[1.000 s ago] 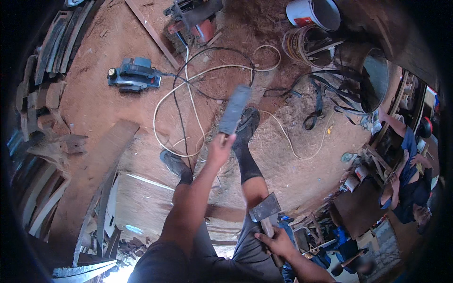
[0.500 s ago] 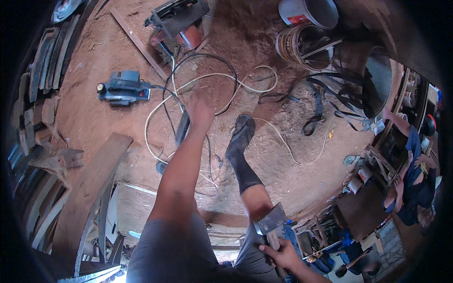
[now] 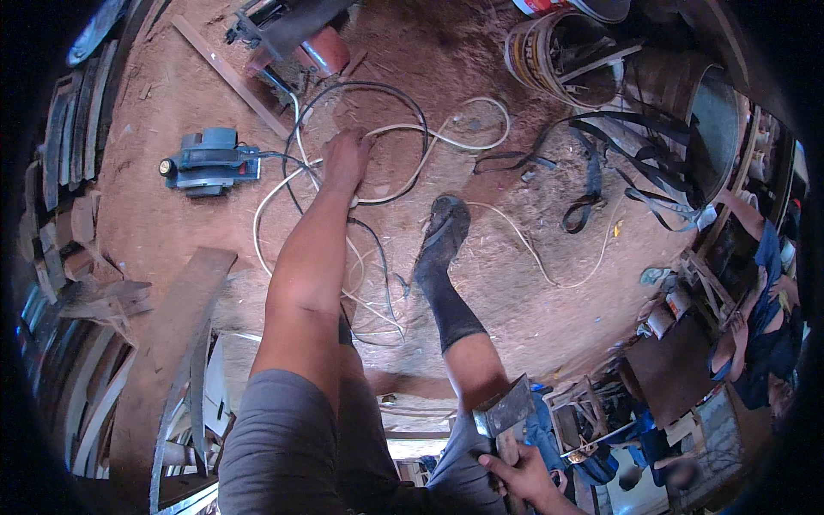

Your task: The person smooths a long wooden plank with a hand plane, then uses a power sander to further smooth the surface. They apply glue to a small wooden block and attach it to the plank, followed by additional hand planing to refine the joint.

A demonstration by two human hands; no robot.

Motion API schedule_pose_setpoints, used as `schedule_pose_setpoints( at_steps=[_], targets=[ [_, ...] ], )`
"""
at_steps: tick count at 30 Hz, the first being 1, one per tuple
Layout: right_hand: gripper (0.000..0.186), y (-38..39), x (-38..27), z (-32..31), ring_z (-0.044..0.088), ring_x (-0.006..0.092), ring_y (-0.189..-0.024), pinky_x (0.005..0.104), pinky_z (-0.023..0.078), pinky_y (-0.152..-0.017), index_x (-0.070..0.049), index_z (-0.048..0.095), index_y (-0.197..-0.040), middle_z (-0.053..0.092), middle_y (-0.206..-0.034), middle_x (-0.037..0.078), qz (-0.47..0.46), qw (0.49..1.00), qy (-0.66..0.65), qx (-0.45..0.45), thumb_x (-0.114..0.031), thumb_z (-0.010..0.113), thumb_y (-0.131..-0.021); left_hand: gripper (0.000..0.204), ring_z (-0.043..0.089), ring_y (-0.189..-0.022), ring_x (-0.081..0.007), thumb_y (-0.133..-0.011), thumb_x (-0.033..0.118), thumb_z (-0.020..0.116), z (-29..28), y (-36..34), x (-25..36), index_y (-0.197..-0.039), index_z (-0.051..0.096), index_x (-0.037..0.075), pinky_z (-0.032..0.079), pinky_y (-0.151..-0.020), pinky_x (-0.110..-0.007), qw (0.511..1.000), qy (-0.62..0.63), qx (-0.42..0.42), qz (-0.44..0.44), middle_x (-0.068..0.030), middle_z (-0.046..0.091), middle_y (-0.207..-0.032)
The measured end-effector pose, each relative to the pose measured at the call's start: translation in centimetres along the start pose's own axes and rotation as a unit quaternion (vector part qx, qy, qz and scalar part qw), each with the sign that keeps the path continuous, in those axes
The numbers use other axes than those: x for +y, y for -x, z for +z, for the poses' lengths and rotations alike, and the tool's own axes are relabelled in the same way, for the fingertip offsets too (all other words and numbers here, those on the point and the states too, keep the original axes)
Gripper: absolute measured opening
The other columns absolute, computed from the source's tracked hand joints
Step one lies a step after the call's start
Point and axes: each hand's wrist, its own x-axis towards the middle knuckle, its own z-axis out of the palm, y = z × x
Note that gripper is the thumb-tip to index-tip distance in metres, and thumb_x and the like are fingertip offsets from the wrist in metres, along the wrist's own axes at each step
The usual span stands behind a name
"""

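My left arm stretches down to the dirt floor. The left hand (image 3: 346, 157) rests there with its fingers closed, where a white cable (image 3: 403, 128) and a black cable (image 3: 364, 83) cross; what the fingers hold is hidden. Left of it lies a blue-grey electric hand planer (image 3: 215, 163), its cord running toward that hand. My right hand (image 3: 525, 475) grips the wooden handle of a hatchet (image 3: 506, 410) beside my right thigh, the broad metal head pointing up. My right foot (image 3: 446, 219), in a dark sock and sandal, stands near the cables.
An orange and black machine (image 3: 322, 51) stands at the far side beside a wooden strip (image 3: 227, 73). Buckets (image 3: 549, 56) and black straps (image 3: 592, 163) lie far right. Boards (image 3: 172, 343) are stacked along the left. People (image 3: 764, 318) sit at the right.
My left hand has reached farther forward, up to the cables. The right hand with the hatchet stays almost in place, while the whole view has shifted slightly.
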Motion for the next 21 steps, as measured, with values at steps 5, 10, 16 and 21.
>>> schedule_pose_setpoints(
  at_steps=[5,10,16,21],
  targets=[
    [0.041,0.5,0.1,0.5,0.064,0.0139,-0.055,0.0319,0.05,-0.052,-0.004,0.064,-0.083,0.066,-0.065,0.004,0.004,1.0,-0.008,-0.005,-0.036,0.086,-0.095,0.035,0.07,-0.115,-0.0464,-0.098,0.026,0.069,-2.2,1.5,1.4,-0.125,0.076,0.004,0.053,-0.102,-0.053,0.986,0.102,-0.116,-0.068,-0.0274,0.075,-0.119],
    [0.042,0.1,-0.3,0.8,0.063,0.0137,-0.054,0.0318,0.05,-0.051,-0.005,0.064,-0.083,0.065,-0.065,0.004,0.0,1.0,0.019,-0.011,-0.037,0.086,-0.095,0.037,0.071,-0.113,-0.0487,-0.096,0.022,0.072,1.0,3.7,-2.1,-0.129,0.074,0.005,0.054,-0.102,-0.054,0.988,0.125,-0.094,-0.006,-0.0305,0.074,-0.115],
    [0.041,-0.1,0.5,1.5,0.062,0.0135,-0.052,0.0318,0.048,-0.049,-0.004,0.064,-0.082,0.064,-0.064,0.003,-0.001,1.0,-0.015,-0.018,-0.037,0.086,-0.095,0.037,0.071,-0.112,-0.0481,-0.096,0.024,0.073,1.0,3.6,1.1,-0.128,0.075,0.005,0.055,-0.101,-0.054,0.987,0.122,-0.104,-0.032,-0.0304,0.075,-0.114],
    [0.043,-0.4,1.1,1.7,0.062,0.0135,-0.052,0.0318,0.048,-0.049,-0.005,0.064,-0.08,0.063,-0.063,0.003,-0.009,0.999,-0.026,-0.017,-0.038,0.086,-0.095,0.035,0.072,-0.107,-0.048,-0.095,0.024,0.076,1.1,3.3,1.6,-0.124,0.075,0.004,0.055,-0.097,-0.055,0.988,0.146,-0.002,-0.056,-0.029,0.076,-0.111]
  ],
)
